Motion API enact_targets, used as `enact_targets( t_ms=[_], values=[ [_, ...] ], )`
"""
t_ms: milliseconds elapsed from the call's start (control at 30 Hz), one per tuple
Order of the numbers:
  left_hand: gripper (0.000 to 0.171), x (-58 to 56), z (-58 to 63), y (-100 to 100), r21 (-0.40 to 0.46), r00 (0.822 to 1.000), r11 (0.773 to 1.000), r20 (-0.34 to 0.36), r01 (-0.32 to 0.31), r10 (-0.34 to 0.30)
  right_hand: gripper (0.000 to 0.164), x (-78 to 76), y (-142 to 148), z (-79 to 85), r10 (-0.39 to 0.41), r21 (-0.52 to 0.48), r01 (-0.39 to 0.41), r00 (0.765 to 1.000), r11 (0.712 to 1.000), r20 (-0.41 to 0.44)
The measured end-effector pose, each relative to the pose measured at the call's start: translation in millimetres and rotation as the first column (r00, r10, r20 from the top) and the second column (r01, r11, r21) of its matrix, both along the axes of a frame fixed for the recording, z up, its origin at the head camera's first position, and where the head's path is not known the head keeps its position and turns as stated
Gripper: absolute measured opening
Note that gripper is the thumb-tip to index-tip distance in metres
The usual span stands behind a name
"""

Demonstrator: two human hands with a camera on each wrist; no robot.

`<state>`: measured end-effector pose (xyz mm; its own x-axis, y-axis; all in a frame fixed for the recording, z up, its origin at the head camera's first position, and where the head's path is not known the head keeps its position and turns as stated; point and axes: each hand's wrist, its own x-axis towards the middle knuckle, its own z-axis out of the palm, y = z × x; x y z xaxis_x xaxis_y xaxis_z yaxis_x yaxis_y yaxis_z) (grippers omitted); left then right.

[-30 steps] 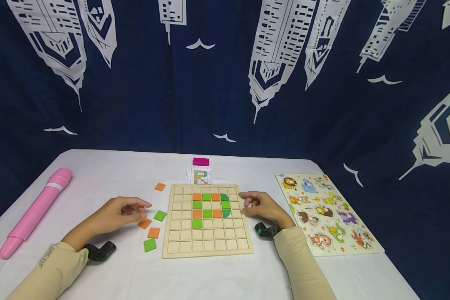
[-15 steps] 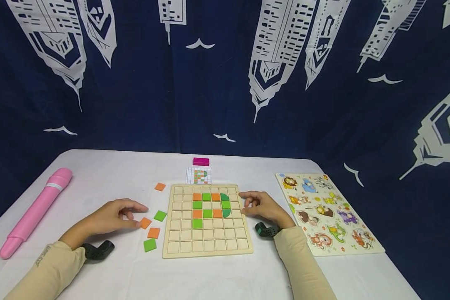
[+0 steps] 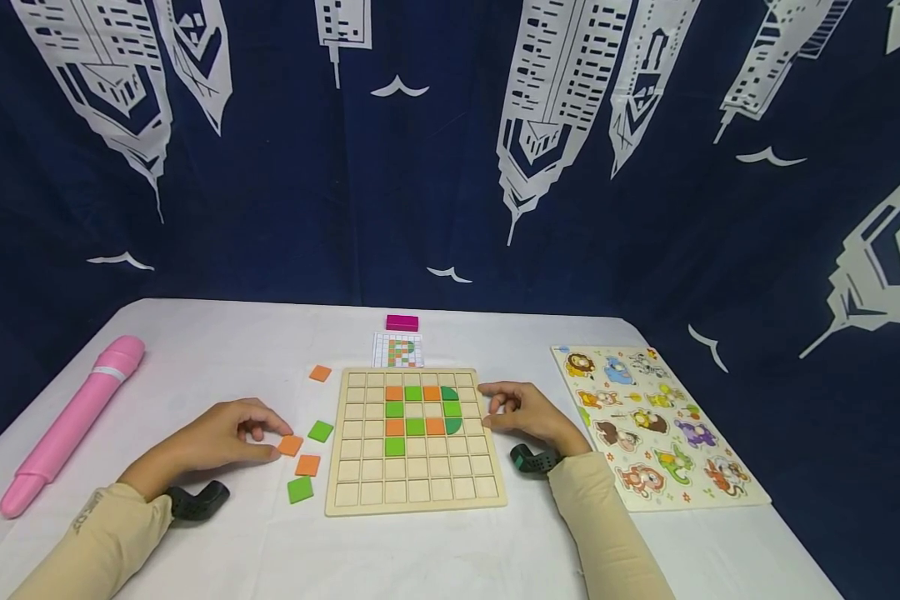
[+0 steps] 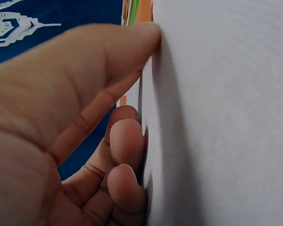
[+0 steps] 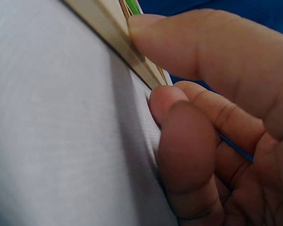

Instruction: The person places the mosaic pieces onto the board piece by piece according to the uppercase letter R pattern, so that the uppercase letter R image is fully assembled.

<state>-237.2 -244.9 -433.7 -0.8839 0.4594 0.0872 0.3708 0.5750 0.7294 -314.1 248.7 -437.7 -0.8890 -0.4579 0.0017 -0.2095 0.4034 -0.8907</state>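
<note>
My left hand [image 3: 217, 433] is at an orange square tile [image 3: 290, 445] on the white cloth. Its thumb and index fingertip pinch the tile's edges; in the left wrist view the thumb [image 4: 132, 44] touches the orange edge. My right hand [image 3: 528, 412] rests against the right edge of a wooden grid board [image 3: 416, 496]. Thumb and index finger touch that edge, spread apart, while the other fingers curl loosely. Green and orange pieces fill some board cells. Near the left hand lie another orange tile [image 3: 307, 465], a green tile [image 3: 300, 490] and a second green tile [image 3: 320, 431].
Behind the board are a pattern card [image 3: 398, 350] and a magenta block [image 3: 402, 322]. One orange tile [image 3: 320, 373] lies by the board's upper left corner. A pink tube-shaped object [image 3: 75, 421] is at the left, an animal picture board [image 3: 656, 433] at the right.
The left hand has drawn back slightly and its index finger has come down to the orange tile beside the thumb. The right hand and the board have stayed in place.
</note>
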Motion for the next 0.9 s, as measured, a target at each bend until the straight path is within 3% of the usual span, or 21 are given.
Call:
enact_targets(
  t_ms=[200, 367, 767, 900],
  values=[
    [0.028, 3.0, 4.0, 7.9, 0.019, 0.999, 1.0, -0.045, -0.007, 0.007, 0.06, 0.8, -1.1, 0.5, -0.002, -0.007, 0.002, 1.0, 1.0, 0.01],
    [0.027, 10.0, 10.9, 25.7, 0.034, 0.994, 0.997, -0.08, -0.065, 0.068, 0.06, 1.7, -3.2, 1.4, -0.006, -0.005, 0.006, 1.0, 1.0, 0.012],
    [0.025, 22.8, 14.9, 83.7, 0.05, 0.972, 0.974, -0.07, -0.22, 0.223, 0.06, 1.6, -2.3, 0.8, -0.006, -0.01, 0.006, 1.0, 1.0, 0.012],
    [0.023, 24.5, 15.0, 103.9, 0.051, 0.966, 0.968, -0.073, -0.244, 0.247, 0.06, 1.8, -1.4, 0.8, -0.008, -0.009, 0.008, 1.0, 1.0, 0.009]
  ],
)
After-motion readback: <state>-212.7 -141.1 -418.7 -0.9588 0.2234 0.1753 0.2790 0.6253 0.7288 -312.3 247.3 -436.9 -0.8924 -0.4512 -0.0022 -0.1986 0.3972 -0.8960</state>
